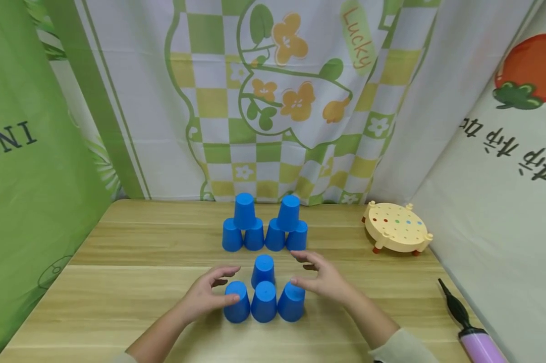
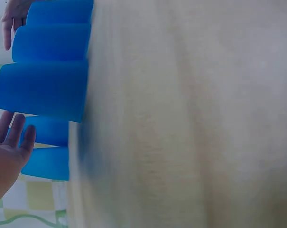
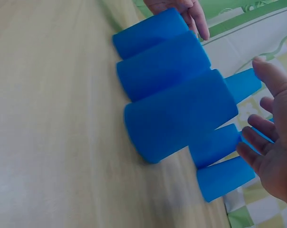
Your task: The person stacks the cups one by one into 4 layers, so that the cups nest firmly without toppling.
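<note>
Three upside-down blue cups stand in a row near the front: a left cup (image 1: pixel 237 305), a middle cup (image 1: pixel 264 305) and a right cup (image 1: pixel 292 303). Just behind the middle one is a single blue cup (image 1: pixel 263 269). My left hand (image 1: pixel 207 292) is held beside the left cup with fingers spread, its thumb overlapping that cup in the head view. On the other side, my right hand (image 1: pixel 325 277) hovers by the right cup, thumb over its top edge and fingers loosely bent. Neither palm holds anything; both wrist views show the fingers spread past the cups.
Farther back stand two small blue cup pyramids, a left one (image 1: pixel 244 212) and a right one (image 1: pixel 288 214), each with one cup atop two. A cream pegged round stand (image 1: pixel 396 227) sits at the back right. A purple-and-black pump (image 1: pixel 479 343) lies at the right edge. Curtains surround the wooden table (image 1: pixel 132 292).
</note>
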Action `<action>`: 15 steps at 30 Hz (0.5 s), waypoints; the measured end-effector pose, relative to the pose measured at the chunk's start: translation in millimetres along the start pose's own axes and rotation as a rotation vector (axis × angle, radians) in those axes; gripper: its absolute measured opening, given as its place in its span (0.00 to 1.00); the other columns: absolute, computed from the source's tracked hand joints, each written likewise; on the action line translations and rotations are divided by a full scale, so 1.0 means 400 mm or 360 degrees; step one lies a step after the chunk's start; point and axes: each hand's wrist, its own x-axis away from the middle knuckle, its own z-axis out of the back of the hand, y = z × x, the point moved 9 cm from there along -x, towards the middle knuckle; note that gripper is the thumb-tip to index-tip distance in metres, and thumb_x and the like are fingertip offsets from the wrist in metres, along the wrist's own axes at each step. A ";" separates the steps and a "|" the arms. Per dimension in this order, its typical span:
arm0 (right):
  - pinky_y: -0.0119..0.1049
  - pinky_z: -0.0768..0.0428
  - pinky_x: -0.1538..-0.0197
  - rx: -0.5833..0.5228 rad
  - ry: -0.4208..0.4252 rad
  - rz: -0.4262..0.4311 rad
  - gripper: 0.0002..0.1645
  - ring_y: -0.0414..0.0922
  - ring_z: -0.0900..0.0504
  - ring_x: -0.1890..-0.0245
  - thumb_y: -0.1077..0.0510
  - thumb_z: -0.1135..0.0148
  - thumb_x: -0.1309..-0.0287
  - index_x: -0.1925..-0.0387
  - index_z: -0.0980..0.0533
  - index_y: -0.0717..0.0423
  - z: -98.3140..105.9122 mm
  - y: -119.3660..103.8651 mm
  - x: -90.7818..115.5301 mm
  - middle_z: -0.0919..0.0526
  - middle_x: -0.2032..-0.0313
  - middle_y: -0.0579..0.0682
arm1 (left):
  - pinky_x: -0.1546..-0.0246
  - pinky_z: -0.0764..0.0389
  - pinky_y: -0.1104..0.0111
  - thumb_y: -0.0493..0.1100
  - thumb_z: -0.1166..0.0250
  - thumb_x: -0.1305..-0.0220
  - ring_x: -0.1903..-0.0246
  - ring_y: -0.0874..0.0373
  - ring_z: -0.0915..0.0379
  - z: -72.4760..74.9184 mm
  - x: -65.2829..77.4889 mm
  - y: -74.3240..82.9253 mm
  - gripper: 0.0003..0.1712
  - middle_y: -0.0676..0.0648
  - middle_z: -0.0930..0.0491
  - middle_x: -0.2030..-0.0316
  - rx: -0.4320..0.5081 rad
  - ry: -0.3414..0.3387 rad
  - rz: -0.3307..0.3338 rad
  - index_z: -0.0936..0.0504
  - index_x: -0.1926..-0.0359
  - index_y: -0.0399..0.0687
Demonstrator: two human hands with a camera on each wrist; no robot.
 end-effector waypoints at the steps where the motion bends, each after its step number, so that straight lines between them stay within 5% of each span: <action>1: 0.57 0.26 0.37 -0.0004 -0.0039 -0.0015 0.36 0.61 0.27 0.38 0.52 0.30 0.43 0.35 0.30 0.58 -0.007 0.002 0.006 0.25 0.37 0.59 | 0.37 0.31 0.41 0.46 0.28 0.41 0.39 0.34 0.32 -0.002 0.003 -0.005 0.36 0.32 0.28 0.38 0.0003 -0.0003 0.0016 0.29 0.36 0.36; 8: 0.57 0.24 0.39 0.0071 -0.0285 0.0004 0.35 0.59 0.24 0.40 0.49 0.28 0.45 0.38 0.27 0.55 -0.048 0.008 0.029 0.23 0.38 0.56 | 0.38 0.28 0.43 0.47 0.28 0.41 0.41 0.39 0.29 -0.009 0.010 -0.027 0.33 0.35 0.26 0.39 0.0043 -0.0001 0.0104 0.26 0.39 0.36; 15: 0.53 0.21 0.43 0.0217 -0.0380 0.0001 0.30 0.49 0.22 0.45 0.48 0.27 0.47 0.43 0.23 0.52 -0.069 0.012 0.030 0.21 0.43 0.49 | 0.40 0.26 0.46 0.46 0.29 0.40 0.43 0.42 0.27 -0.013 0.014 -0.029 0.29 0.37 0.23 0.42 0.0061 0.0002 0.0098 0.24 0.42 0.36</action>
